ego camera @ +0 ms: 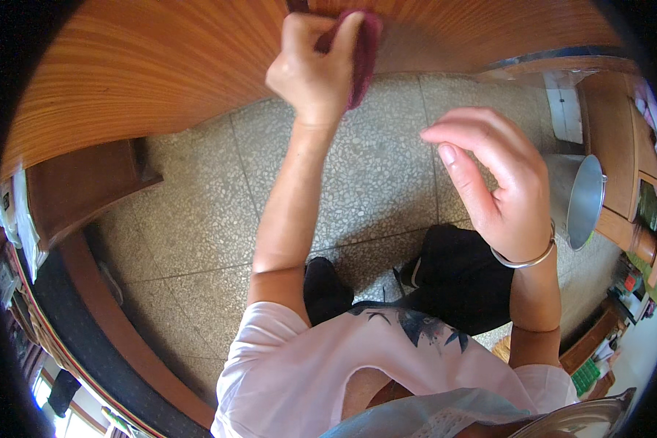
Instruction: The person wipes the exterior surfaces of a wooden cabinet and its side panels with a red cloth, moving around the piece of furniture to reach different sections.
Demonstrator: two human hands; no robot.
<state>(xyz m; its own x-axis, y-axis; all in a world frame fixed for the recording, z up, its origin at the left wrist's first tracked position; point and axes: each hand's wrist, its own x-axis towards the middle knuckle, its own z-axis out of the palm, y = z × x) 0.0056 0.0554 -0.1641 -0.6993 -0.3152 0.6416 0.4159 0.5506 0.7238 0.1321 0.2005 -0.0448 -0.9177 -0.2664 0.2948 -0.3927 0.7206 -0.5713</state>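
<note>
My left hand point(317, 71) is closed around a dark maroon cloth point(366, 60), at the top of the view. It is up against a large wood-grain panel point(159, 60), which looks like a door or cabinet front. Part of the cloth is hidden behind the fingers. Over the floor to the right, my right hand point(493, 164) hangs in the air with nothing in it. Its fingers are curved and the thumb stays a little apart from them. A silver bangle point(525, 261) circles the right wrist.
Speckled terrazzo floor point(372, 175) lies below. A metal bucket point(586, 202) stands at the right near wooden furniture point(607, 137). To the left are a brown wooden piece point(87, 186) and a bed-like edge with a brown rail point(126, 328).
</note>
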